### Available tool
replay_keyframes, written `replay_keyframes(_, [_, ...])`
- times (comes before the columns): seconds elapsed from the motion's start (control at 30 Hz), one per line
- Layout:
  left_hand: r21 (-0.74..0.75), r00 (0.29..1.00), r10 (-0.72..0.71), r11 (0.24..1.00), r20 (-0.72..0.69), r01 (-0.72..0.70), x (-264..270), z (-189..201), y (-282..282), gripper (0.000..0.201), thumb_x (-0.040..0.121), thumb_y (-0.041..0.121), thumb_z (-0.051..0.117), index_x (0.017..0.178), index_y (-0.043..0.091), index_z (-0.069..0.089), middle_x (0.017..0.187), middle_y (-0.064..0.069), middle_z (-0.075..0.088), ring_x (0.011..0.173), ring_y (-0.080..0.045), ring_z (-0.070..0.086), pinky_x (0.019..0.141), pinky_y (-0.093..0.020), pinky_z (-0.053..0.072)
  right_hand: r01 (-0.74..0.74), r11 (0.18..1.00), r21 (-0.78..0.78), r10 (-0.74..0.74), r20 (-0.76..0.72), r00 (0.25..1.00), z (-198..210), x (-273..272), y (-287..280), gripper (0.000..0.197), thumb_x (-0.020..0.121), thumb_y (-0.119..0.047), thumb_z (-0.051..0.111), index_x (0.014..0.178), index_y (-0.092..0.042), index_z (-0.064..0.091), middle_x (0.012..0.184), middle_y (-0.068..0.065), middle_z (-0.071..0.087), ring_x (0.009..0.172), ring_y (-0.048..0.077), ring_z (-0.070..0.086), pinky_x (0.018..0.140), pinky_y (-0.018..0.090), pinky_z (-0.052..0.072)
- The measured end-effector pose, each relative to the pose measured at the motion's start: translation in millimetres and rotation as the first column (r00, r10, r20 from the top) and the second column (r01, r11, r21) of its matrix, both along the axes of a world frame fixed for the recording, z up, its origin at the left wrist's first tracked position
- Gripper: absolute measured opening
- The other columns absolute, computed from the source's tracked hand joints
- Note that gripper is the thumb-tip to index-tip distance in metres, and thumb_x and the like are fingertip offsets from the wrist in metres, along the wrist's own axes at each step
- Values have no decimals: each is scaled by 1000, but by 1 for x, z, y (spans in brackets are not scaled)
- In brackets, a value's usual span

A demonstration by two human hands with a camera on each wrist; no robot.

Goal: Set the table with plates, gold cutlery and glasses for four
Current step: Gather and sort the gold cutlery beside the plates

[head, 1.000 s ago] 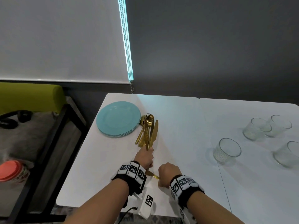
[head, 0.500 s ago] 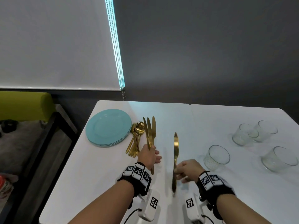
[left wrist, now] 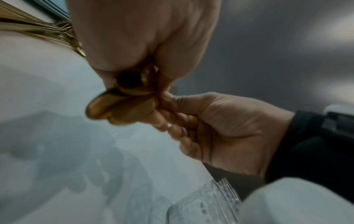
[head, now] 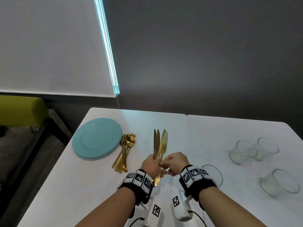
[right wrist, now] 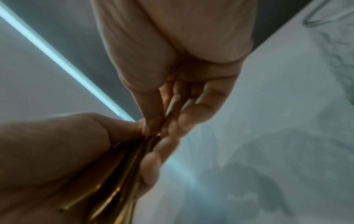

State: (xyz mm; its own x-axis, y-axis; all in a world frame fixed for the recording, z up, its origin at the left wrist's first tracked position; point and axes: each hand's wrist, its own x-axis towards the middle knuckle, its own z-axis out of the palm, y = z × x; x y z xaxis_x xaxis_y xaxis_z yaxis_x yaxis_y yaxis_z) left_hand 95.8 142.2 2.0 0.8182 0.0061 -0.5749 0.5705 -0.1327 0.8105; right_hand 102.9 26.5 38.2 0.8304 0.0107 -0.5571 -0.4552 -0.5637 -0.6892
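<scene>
Above table [head: 91,185]: 4 gold knives [head: 159,143].

Dark grey wall [head: 205,54] fills upper right; white roller blind [head: 49,46] w/ bead chain [head: 108,46] upper left; yellow-green sofa [head: 21,112] at left edge.

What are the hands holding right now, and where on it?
The left hand grips a bunch of gold knives by their handles, blades up. The right hand pinches the same bunch at the handles.
</scene>
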Motion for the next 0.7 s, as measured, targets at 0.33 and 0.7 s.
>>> replay_keyframes(0.33, [552, 998, 34, 834, -58, 4, 34, -43, 17, 26, 96, 19, 48, 113, 0, 52, 113, -20, 63, 106, -35, 61, 92, -40, 51, -264, 950, -169, 275, 49, 960, 0, 30, -20, 25, 86, -24, 65, 63, -25, 54, 70, -11, 54, 63, 4, 51, 63, 18, 47])
replay_keyframes(0.7, [695, 980, 74, 714, -186, 78, 64, -49, 17, 25, 96, 12, 47, 113, -3, 57, 120, -19, 62, 113, -31, 59, 92, -32, 47, -404, 904, -143, 420, 111, 901, 3, 48, -36, 19, 86, -25, 65, 69, -26, 57, 70, -15, 52, 63, 0, 48, 64, 16, 44])
